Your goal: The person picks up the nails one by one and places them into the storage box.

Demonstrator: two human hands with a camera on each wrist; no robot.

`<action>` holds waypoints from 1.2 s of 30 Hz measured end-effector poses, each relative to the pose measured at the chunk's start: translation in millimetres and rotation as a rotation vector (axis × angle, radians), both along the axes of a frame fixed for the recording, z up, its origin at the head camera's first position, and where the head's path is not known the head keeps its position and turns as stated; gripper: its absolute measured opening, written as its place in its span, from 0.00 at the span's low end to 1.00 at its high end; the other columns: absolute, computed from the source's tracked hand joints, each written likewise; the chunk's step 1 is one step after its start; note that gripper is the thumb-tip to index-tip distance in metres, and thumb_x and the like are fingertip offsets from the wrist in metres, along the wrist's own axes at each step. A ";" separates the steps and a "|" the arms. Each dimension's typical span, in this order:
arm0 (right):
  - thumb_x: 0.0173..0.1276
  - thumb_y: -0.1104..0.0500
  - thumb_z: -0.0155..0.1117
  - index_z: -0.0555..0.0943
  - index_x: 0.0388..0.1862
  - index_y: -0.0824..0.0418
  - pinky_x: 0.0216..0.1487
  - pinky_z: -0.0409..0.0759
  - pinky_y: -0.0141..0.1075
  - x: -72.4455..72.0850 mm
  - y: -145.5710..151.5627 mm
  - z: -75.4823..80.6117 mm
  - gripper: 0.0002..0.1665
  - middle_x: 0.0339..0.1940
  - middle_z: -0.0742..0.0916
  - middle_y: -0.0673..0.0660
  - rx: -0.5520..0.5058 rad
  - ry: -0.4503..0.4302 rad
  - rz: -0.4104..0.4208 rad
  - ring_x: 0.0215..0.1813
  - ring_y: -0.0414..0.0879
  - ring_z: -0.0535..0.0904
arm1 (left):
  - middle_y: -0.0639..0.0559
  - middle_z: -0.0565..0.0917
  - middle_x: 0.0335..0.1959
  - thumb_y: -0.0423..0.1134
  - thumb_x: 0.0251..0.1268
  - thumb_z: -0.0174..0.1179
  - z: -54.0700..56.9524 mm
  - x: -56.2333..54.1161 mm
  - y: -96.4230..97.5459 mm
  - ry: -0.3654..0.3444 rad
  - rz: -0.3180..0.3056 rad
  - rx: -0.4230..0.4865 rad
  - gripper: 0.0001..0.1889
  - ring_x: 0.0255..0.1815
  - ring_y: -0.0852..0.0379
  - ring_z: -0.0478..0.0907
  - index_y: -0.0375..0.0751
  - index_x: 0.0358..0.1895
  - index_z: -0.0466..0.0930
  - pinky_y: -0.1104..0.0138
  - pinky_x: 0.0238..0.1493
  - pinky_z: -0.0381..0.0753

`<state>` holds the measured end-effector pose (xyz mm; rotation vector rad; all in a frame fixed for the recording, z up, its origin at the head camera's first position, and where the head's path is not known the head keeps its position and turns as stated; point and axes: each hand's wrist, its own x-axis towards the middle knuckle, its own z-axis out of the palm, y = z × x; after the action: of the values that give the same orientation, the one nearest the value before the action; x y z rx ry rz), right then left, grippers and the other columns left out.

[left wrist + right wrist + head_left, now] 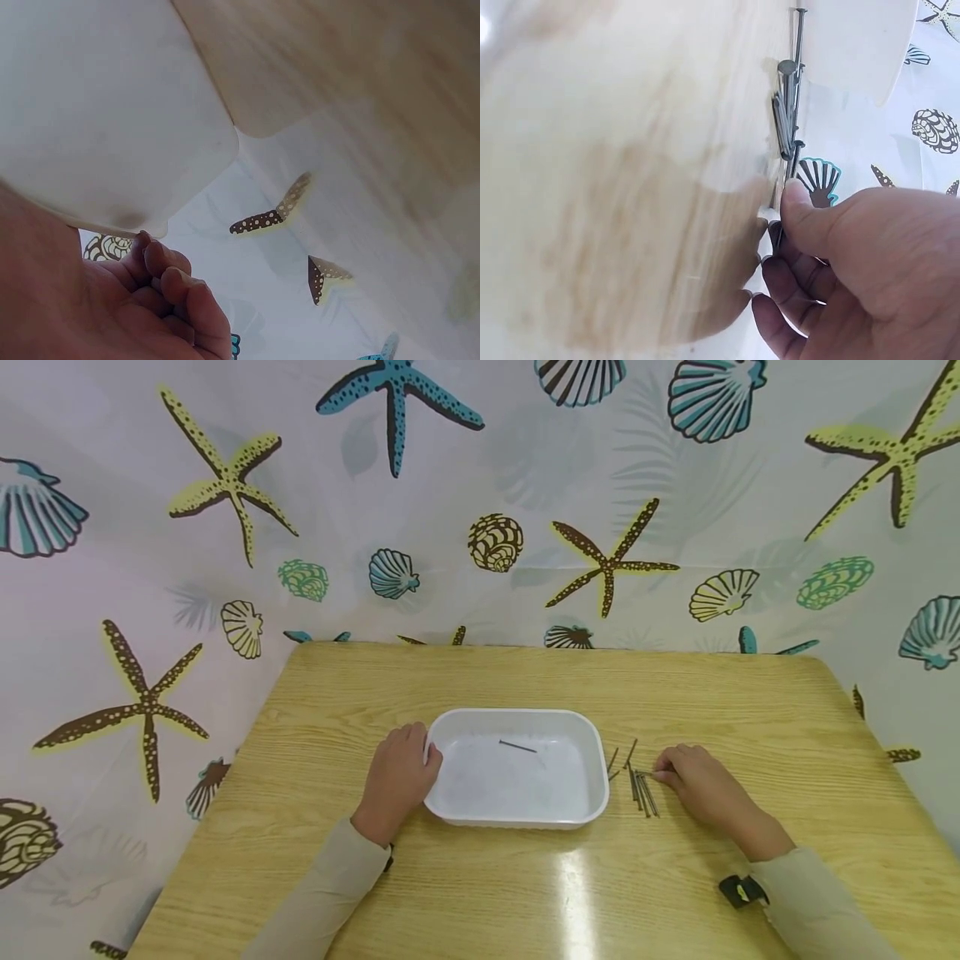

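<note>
A white plastic tub (517, 814) stands mid-table with a single nail (517, 747) lying on its floor. My left hand (400, 772) grips the tub's left rim; in the left wrist view its fingers (174, 274) curl at the rim's edge. Right of the tub lies a loose pile of nails (641, 792). At the pile's right side my right hand (697, 781) pinches one nail (791, 169) between thumb and fingertips, as the right wrist view shows. The pinched nail's head end points toward the other nails.
The wooden table (360, 693) carries the tub and the nails. Behind it and at both sides hangs a cloth (450, 510) printed with starfish and shells. A dark strap (742, 891) sits at the right sleeve's cuff.
</note>
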<state>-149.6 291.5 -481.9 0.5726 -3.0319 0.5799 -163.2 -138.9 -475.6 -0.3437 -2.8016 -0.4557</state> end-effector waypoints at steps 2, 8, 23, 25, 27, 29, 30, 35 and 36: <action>0.66 0.60 0.59 0.78 0.31 0.58 0.38 0.71 0.44 0.3 0.0 0.5 0.04 0.29 0.80 0.48 -0.012 -0.014 -0.008 0.36 0.46 0.74 | 0.53 0.64 0.19 0.39 0.62 0.51 -0.2 -0.1 -0.1 0.003 -0.001 0.001 0.10 0.21 0.55 0.62 0.43 0.23 0.64 0.64 0.23 0.62; 0.66 0.61 0.59 0.79 0.33 0.59 0.37 0.72 0.43 0.6 -0.1 0.2 0.04 0.30 0.81 0.48 -0.044 -0.032 -0.015 0.34 0.43 0.75 | 0.53 0.64 0.18 0.39 0.62 0.50 -1.0 -0.4 -0.1 0.001 -0.002 0.007 0.11 0.21 0.55 0.62 0.44 0.23 0.63 0.64 0.23 0.62; 0.67 0.63 0.56 0.77 0.35 0.62 0.38 0.73 0.44 1.8 0.4 -3.3 0.03 0.31 0.79 0.51 -0.077 0.009 -0.014 0.36 0.46 0.75 | 0.54 0.63 0.18 0.40 0.61 0.50 -0.7 -0.4 -0.3 0.010 -0.007 0.012 0.10 0.20 0.56 0.62 0.44 0.23 0.63 0.65 0.22 0.62; 0.67 0.64 0.56 0.77 0.34 0.62 0.38 0.73 0.43 1.9 0.1 -2.9 0.03 0.31 0.79 0.51 -0.083 0.017 -0.008 0.36 0.45 0.75 | 0.54 0.63 0.18 0.39 0.61 0.50 -0.3 -0.3 -0.2 0.014 -0.007 0.017 0.11 0.20 0.56 0.61 0.44 0.23 0.63 0.65 0.22 0.61; 0.67 0.64 0.56 0.77 0.34 0.62 0.37 0.73 0.43 1.8 -0.4 -2.4 0.03 0.31 0.79 0.51 -0.088 0.018 -0.005 0.35 0.45 0.75 | 0.54 0.63 0.18 0.40 0.61 0.50 -0.4 -0.3 -0.4 0.014 -0.008 0.019 0.11 0.20 0.56 0.61 0.44 0.23 0.63 0.65 0.21 0.61; 0.67 0.64 0.56 0.77 0.34 0.62 0.36 0.73 0.43 1.7 -1.2 -2.3 0.03 0.31 0.79 0.52 -0.092 0.021 -0.006 0.35 0.45 0.75 | 0.54 0.63 0.18 0.40 0.62 0.50 -0.8 -0.5 -0.4 0.013 -0.008 0.020 0.11 0.20 0.56 0.61 0.44 0.23 0.63 0.65 0.21 0.61; 0.67 0.64 0.56 0.77 0.34 0.62 0.36 0.73 0.43 1.6 -1.7 -2.5 0.03 0.31 0.79 0.52 -0.093 0.021 -0.006 0.35 0.45 0.75 | 0.54 0.63 0.18 0.40 0.62 0.50 -1.1 -0.7 -0.5 0.013 -0.008 0.019 0.11 0.20 0.56 0.61 0.44 0.23 0.63 0.65 0.21 0.61; 0.67 0.64 0.57 0.77 0.34 0.62 0.37 0.74 0.42 2.3 -6.1 -3.2 0.03 0.31 0.79 0.51 -0.097 0.033 0.008 0.36 0.45 0.75 | 0.54 0.63 0.18 0.40 0.62 0.50 -2.1 -1.0 -0.3 0.011 -0.003 0.018 0.11 0.20 0.56 0.61 0.44 0.23 0.62 0.66 0.21 0.61; 0.67 0.64 0.57 0.77 0.34 0.62 0.37 0.74 0.42 2.7 -7.3 -2.8 0.02 0.31 0.79 0.51 -0.098 0.036 0.015 0.36 0.45 0.75 | 0.54 0.63 0.18 0.40 0.62 0.50 -2.1 -0.9 -0.2 0.011 -0.001 0.019 0.11 0.20 0.56 0.61 0.44 0.23 0.62 0.65 0.21 0.61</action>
<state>-146.9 284.2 -484.7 0.5949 -2.9481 0.7067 -164.2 -139.1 -477.7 -0.3421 -2.7851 -0.4791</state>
